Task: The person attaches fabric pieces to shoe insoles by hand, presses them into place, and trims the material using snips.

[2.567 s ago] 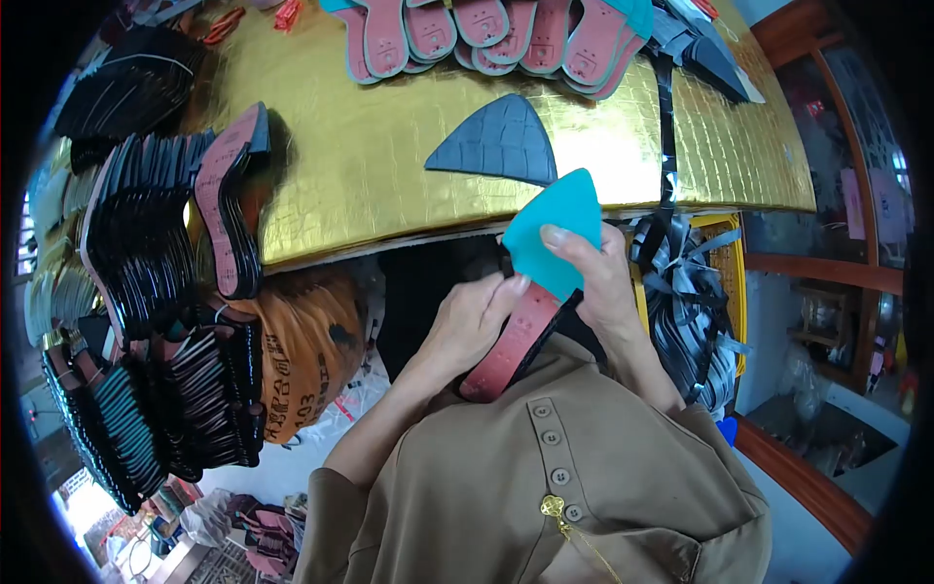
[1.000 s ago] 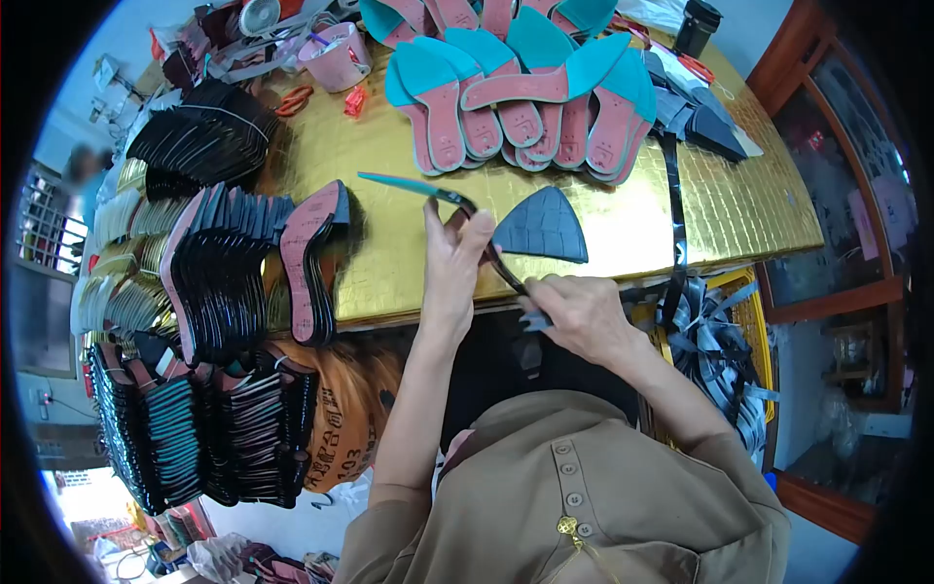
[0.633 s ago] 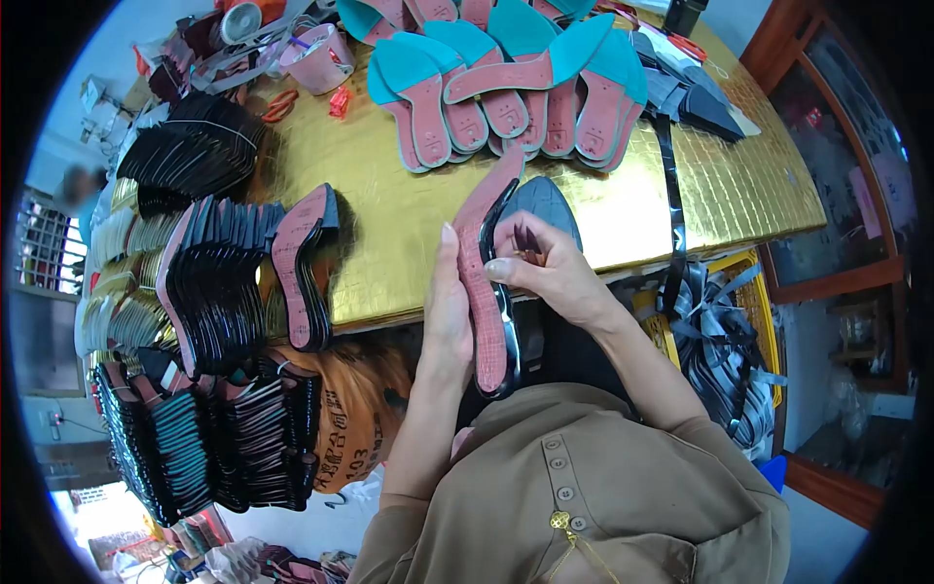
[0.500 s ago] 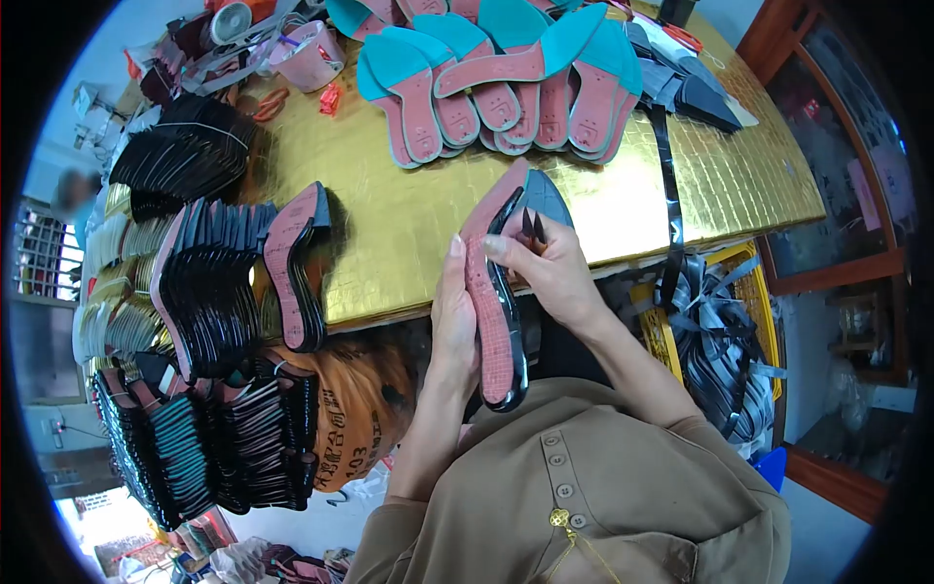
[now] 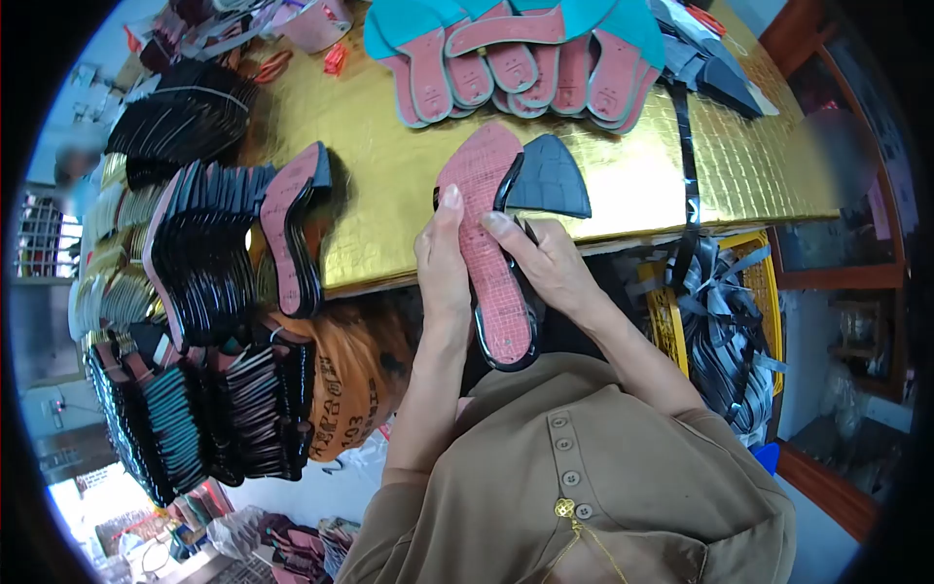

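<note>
A pink shoe insole (image 5: 486, 243) with a glossy black strip along its edge is held upright before me, its rounded end toward my body. My left hand (image 5: 444, 268) grips its left edge, thumb lying on the pink face. On the other side, my right hand (image 5: 553, 261) presses its thumb to the face with fingers behind. A dark pointed tool (image 5: 528, 232) pokes up from the right hand; its kind is unclear. Just beyond lies a dark blue-grey curved piece (image 5: 551, 178) on the gold-covered table (image 5: 389, 195).
Pink and teal insoles (image 5: 516, 68) are piled at the back. To the left stand stacks of black-edged insoles (image 5: 209, 253) and one pair-like bundle (image 5: 292, 229). An orange sack (image 5: 350, 380) hangs below the table edge; a yellow crate (image 5: 769, 292) with dark strips is right.
The insole has turned so its pink face shows more fully, and the left hand has shifted slightly left. The blue-grey piece behind is more exposed. The whole view has tilted a little.
</note>
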